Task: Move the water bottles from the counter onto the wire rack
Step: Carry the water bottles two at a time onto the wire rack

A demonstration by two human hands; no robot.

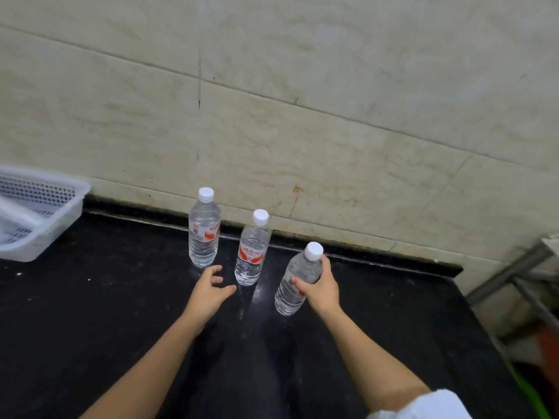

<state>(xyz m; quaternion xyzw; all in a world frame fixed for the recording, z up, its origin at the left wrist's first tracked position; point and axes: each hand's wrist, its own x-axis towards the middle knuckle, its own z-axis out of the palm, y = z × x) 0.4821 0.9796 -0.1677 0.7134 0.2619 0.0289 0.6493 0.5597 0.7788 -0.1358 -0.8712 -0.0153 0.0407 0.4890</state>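
Three clear water bottles with white caps and red-and-white labels stand on the black counter (90, 313). The left bottle (203, 231) and the middle bottle (252, 252) stand upright near the tiled wall. My right hand (320, 287) is wrapped around the right bottle (295, 285), which leans a little to the right. My left hand (211, 290) hovers with fingers spread just in front of the gap between the left and middle bottles, touching neither. Part of a grey metal rack frame (520, 276) shows past the counter's right end.
A white perforated plastic basket (45, 213) sits at the counter's far left. The beige tiled wall (302, 116) runs right behind the bottles. The counter's right edge drops off toward the rack and floor, where something green and orange lies.
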